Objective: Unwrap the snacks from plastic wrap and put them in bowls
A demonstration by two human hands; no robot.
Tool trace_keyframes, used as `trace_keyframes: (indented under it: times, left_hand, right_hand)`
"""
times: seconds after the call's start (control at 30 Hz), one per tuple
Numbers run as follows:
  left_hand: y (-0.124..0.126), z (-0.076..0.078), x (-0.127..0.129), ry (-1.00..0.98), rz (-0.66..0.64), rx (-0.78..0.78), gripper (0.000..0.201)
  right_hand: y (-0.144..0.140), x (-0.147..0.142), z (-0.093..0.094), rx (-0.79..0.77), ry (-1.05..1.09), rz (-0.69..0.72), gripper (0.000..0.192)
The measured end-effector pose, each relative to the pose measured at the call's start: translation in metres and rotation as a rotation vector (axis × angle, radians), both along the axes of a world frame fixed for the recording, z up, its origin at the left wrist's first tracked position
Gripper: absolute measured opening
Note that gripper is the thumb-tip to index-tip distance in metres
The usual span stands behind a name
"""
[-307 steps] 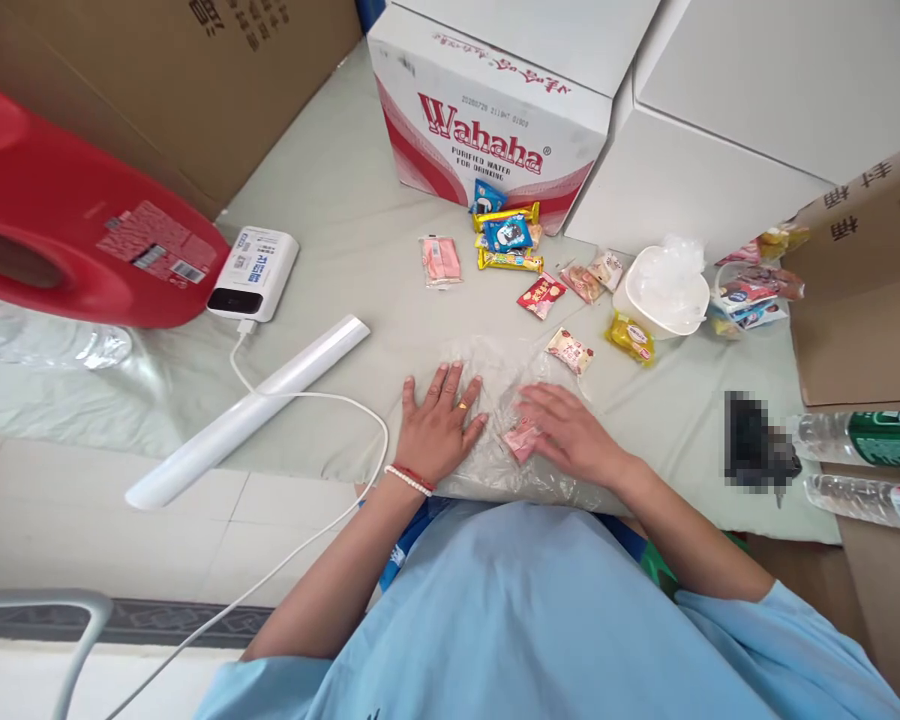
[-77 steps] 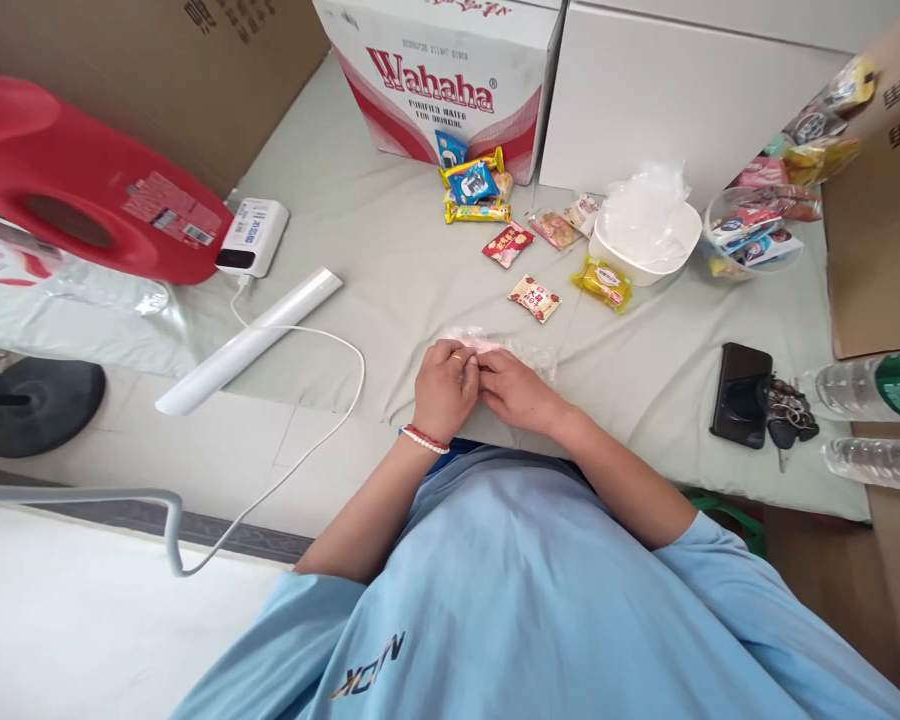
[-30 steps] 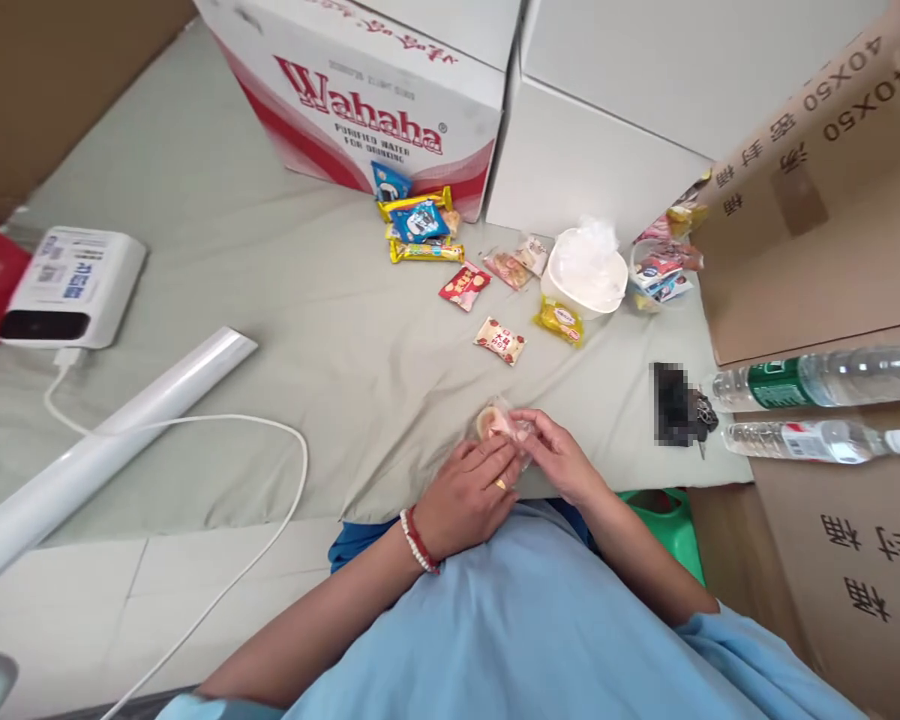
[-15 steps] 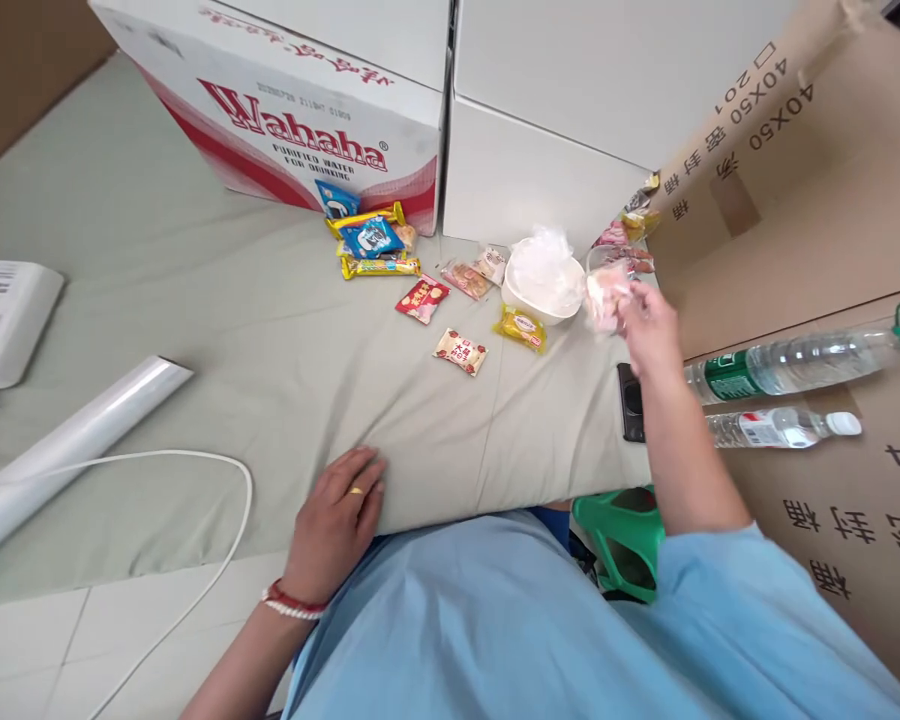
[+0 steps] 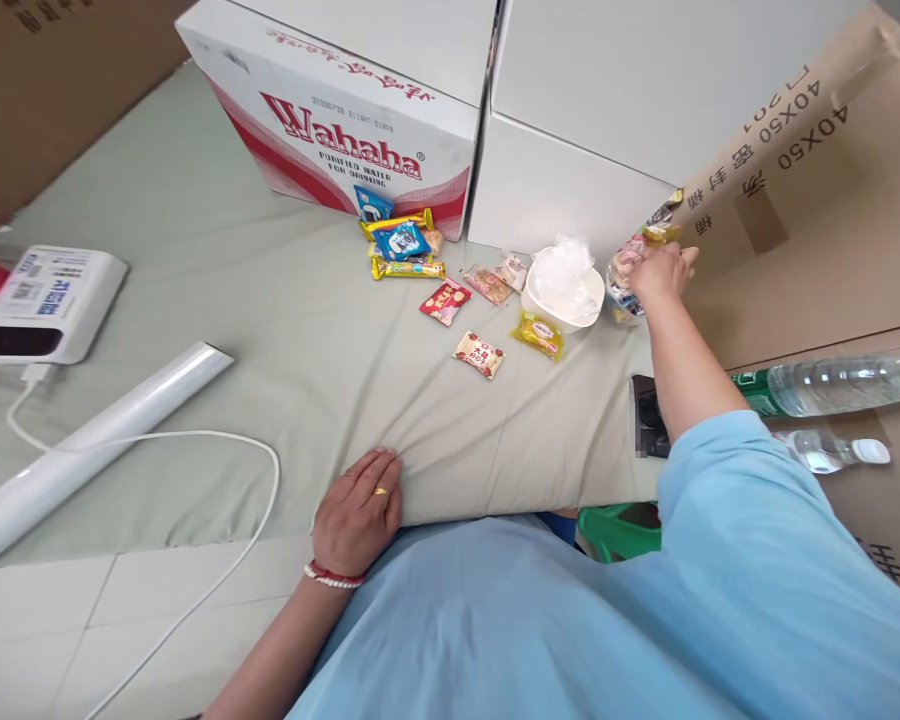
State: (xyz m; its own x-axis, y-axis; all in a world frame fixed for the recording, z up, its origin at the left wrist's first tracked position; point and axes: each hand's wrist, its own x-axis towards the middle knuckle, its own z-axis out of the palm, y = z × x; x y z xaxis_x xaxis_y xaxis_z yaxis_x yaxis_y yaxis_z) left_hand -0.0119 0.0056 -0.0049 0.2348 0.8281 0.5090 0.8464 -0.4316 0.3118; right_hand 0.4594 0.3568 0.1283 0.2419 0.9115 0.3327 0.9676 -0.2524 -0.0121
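My left hand (image 5: pixel 358 510) lies flat near the front edge of the cloth-covered surface (image 5: pixel 390 400), empty, fingers stretched out. At the far right, my right hand (image 5: pixel 664 272) reaches over a heap of wrapped snacks (image 5: pixel 624 275) against a cardboard box. Most of its fingers are hidden, so I cannot tell whether it grips a packet. Left of that hand stands a white bowl (image 5: pixel 570 318) with a crumpled clear plastic bag (image 5: pixel 562 270) in it. Around the bowl lie a yellow packet (image 5: pixel 538 335), a cream packet (image 5: pixel 479 354), a red packet (image 5: pixel 445 301) and a pinkish clear packet (image 5: pixel 487 284).
Blue and yellow snack packets (image 5: pixel 401 243) lean by the Wahaha carton (image 5: pixel 345 130). White boxes (image 5: pixel 562 180) line the back. A cardboard box (image 5: pixel 780 220) bounds the right side, with bottles (image 5: pixel 832 388) near it. At left are a white device (image 5: pixel 52 300), its cable and a plastic-film roll (image 5: pixel 127 420).
My right hand, which held a pink packet beside the bowl, has moved farther back to the snack heap. The view has shifted slightly left; my left hand stays resting on the cloth.
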Motion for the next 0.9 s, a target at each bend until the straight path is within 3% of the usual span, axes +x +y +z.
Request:
trace_keyframes:
  times: [0.1, 0.17, 0.33, 0.4, 0.53, 0.63, 0.7, 0.8, 0.9]
  left_hand:
    - [-0.001, -0.001, 0.000, -0.032, 0.008, -0.017, 0.049]
    - [-0.001, -0.001, 0.001, -0.047, 0.006, -0.029, 0.047]
    - [-0.001, 0.001, 0.001, 0.002, -0.002, -0.002, 0.045]
    - [0.000, 0.001, 0.001, 0.008, -0.005, -0.003, 0.044]
    - [-0.001, 0.000, 0.001, -0.005, 0.000, -0.043, 0.040]
    - [0.000, -0.001, 0.002, -0.004, 0.011, -0.040, 0.037]
    - [0.000, -0.001, 0.001, -0.031, 0.016, -0.049, 0.035]
    - [0.000, 0.005, 0.002, -0.151, 0.022, -0.091, 0.026]
    - [0.000, 0.017, 0.011, -0.386, 0.101, -0.154, 0.017]
  right_hand:
    - [-0.006, -0.009, -0.002, -0.030, 0.010, -0.113, 0.030]
    - [-0.012, -0.016, 0.001, -0.041, 0.016, -0.105, 0.030]
    - [-0.034, -0.038, 0.020, 0.174, 0.008, 0.057, 0.039]
    - [-0.046, -0.047, 0.020, 0.189, 0.020, 0.155, 0.041]
    - [-0.066, -0.062, -0.001, 0.014, 0.102, 0.299, 0.030]
    - [-0.074, -0.063, -0.017, -0.165, 0.173, 0.235, 0.030]
    - [-0.083, -0.058, -0.022, -0.169, 0.219, 0.175, 0.017]
    - [-0.113, -0.060, -0.024, 0.048, 0.434, 0.142, 0.010]
    - [-0.171, -0.091, -0.037, 0.256, 0.949, 0.085, 0.021]
